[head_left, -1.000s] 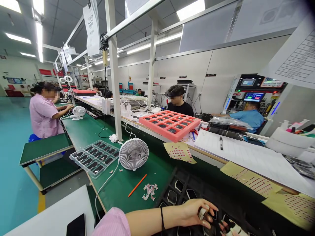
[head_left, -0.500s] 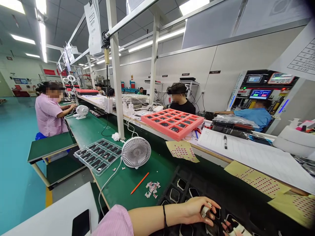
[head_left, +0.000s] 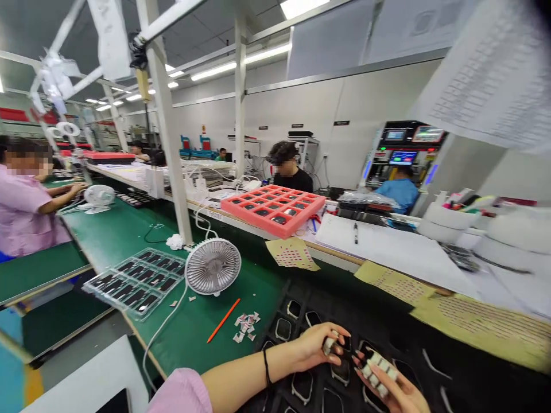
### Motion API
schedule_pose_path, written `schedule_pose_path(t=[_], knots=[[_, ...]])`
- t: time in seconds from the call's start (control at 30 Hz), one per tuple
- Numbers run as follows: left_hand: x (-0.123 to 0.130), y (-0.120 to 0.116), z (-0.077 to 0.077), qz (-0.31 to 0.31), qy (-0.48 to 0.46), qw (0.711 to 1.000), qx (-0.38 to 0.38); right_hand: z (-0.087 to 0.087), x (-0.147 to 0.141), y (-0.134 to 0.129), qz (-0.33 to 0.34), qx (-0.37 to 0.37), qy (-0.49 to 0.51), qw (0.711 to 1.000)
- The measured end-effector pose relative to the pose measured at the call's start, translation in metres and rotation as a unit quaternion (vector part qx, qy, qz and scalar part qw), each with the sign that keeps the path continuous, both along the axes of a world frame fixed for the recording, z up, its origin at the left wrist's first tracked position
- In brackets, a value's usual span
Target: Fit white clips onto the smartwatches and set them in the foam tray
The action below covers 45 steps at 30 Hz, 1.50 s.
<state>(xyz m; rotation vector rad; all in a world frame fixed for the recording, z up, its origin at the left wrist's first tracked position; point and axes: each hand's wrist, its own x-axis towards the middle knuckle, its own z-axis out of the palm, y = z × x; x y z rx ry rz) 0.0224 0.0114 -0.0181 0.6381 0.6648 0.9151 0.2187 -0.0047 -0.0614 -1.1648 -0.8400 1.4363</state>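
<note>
My left hand [head_left: 316,347] reaches in from the lower left over a black tray [head_left: 287,295]. Its fingers are closed on a small cream-coloured block [head_left: 330,344], partly hidden by them. To its right, my right hand [head_left: 402,393] grips a row of small cream-coloured blocks [head_left: 381,370]. The two hands are close together but apart. Below and around them in the tray lie several watch cases with dark faces and pale rims, such as a watch case [head_left: 283,328] left of my left hand and another watch case [head_left: 302,387] under my wrist.
Left of the tray are small pale pieces [head_left: 246,327], an orange pencil [head_left: 224,321], a white fan [head_left: 214,267] and a clear tray of dark parts [head_left: 138,281]. A shelf behind bears a pink foam tray [head_left: 279,229] and paper sheets [head_left: 379,246]. Co-workers sit beyond.
The view has swung right, so the scene has shifted left. My right hand and its row of blocks now show more fully. My left hand still holds its block.
</note>
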Motion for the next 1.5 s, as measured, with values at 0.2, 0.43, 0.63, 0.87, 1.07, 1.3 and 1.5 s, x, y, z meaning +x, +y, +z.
schedule_pose_path(t=[0.2, 0.43, 0.63, 0.87, 1.07, 1.3, 1.5], knots=[[-0.001, 0.001, 0.005, -0.006, 0.018, 1.0, 0.019, 0.027, -0.021, -0.009, -0.024, 0.005, 0.111, 0.993], [0.001, 0.01, 0.001, -0.006, 0.035, 0.999, 0.034, 0.035, -0.02, -0.008, -0.036, 0.007, 0.154, 0.987], [0.003, 0.015, 0.002, -0.001, 0.052, 0.998, 0.037, 0.036, -0.018, -0.007, -0.035, 0.022, 0.147, 0.988], [0.004, 0.018, -0.001, 0.008, 0.072, 0.997, 0.027, 0.032, -0.014, -0.005, -0.041, 0.017, 0.145, 0.988], [0.003, 0.016, -0.001, 0.001, 0.083, 0.996, 0.043, 0.029, -0.008, -0.004, -0.049, 0.008, 0.154, 0.987], [0.002, 0.016, -0.007, 0.002, 0.131, 0.985, 0.11, 0.03, -0.008, -0.005, -0.05, 0.013, 0.153, 0.987], [-0.012, 0.036, -0.005, 0.059, 0.247, 0.936, 0.244, 0.035, -0.016, 0.002, -0.04, 0.022, 0.151, 0.987]])
